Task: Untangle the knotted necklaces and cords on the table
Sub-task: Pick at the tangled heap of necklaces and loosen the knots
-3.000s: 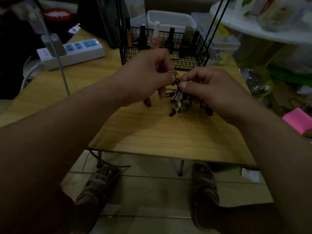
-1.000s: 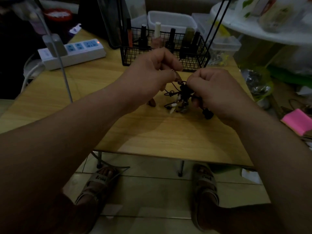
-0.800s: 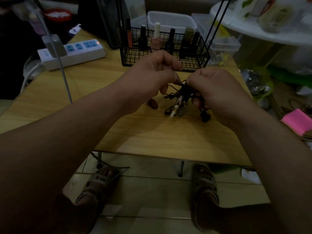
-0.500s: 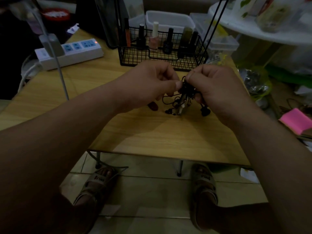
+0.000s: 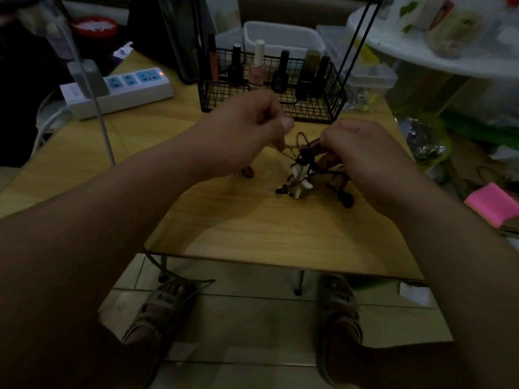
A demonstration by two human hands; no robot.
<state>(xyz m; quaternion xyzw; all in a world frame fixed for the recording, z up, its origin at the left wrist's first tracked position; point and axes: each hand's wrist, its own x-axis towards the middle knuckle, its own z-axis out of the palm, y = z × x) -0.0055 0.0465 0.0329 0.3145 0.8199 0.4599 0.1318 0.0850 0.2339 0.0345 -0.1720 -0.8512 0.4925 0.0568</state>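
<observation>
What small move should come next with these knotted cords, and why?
Probably ease the left hand gently leftward: it pinches a thin strand leading into the tangle that the right hand grips, so a soft pull may slide it free.

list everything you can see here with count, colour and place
table: one, light wood, centre
tangle of cords: one, dark with white pieces, between the hands
wire basket: one, black, back of table
bottles: several, black, pink, olive, in basket
power strip: one, white, table's back left
pad: one, pink, right of table
sandals: two, grey, floor
left hand: one, pinches a strand
right hand: one, grips the tangle
</observation>
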